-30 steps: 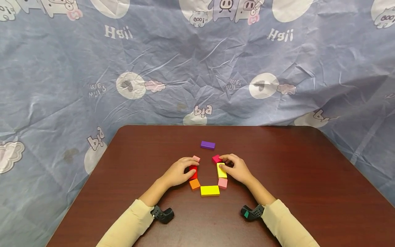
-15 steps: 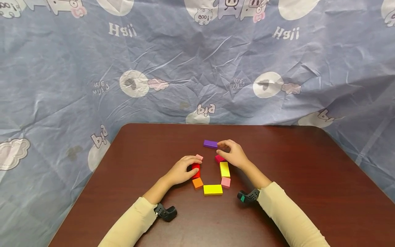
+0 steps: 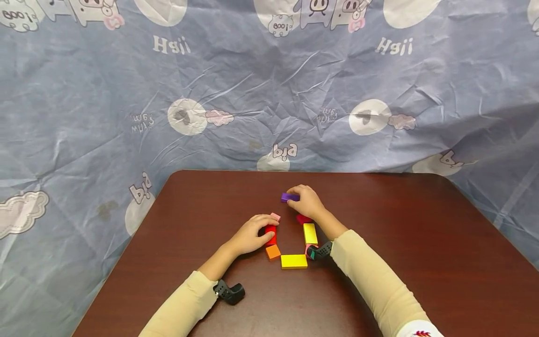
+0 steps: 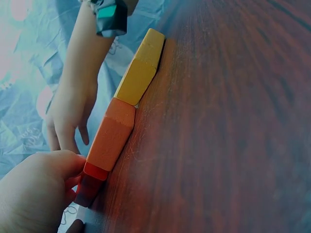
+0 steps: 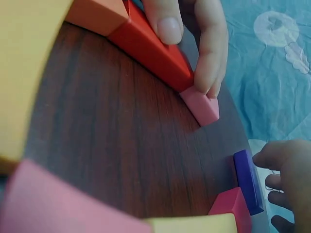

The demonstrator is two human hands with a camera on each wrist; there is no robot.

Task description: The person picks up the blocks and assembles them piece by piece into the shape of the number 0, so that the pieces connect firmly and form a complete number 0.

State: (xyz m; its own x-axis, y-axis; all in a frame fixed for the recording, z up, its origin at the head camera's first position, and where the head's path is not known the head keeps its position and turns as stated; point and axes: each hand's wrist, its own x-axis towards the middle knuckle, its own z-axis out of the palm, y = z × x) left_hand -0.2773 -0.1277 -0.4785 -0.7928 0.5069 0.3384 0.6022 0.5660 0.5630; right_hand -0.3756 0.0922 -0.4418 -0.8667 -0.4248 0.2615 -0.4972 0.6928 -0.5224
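In the head view, my left hand point(image 3: 250, 235) rests at the left of a loose ring of wooden blocks. In the right wrist view its thumb touches the red block point(image 5: 155, 48) and its fingertips touch the small pink block point(image 5: 201, 106). My right hand point(image 3: 309, 201) is over the purple block point(image 3: 287, 197) at the far side, covering its right part. Its bent fingers are spread just above that block, apart from one another in the right wrist view. A crimson block point(image 5: 233, 208) sits close to the purple one, partly hidden by the right hand in the head view.
An orange block point(image 3: 273, 252) and a yellow block point(image 3: 294, 261) form the ring's near side. Another yellow block point(image 3: 310, 234) stands on the right, with a pink block partly hidden behind the right wrist camera point(image 3: 319, 252). A patterned blue sheet point(image 3: 236, 93) hangs behind the brown table point(image 3: 379, 210).
My right hand has moved from the crimson and yellow blocks on the right, away from me to the purple block. My left hand stays on the red and pink blocks. The view has shifted slightly.
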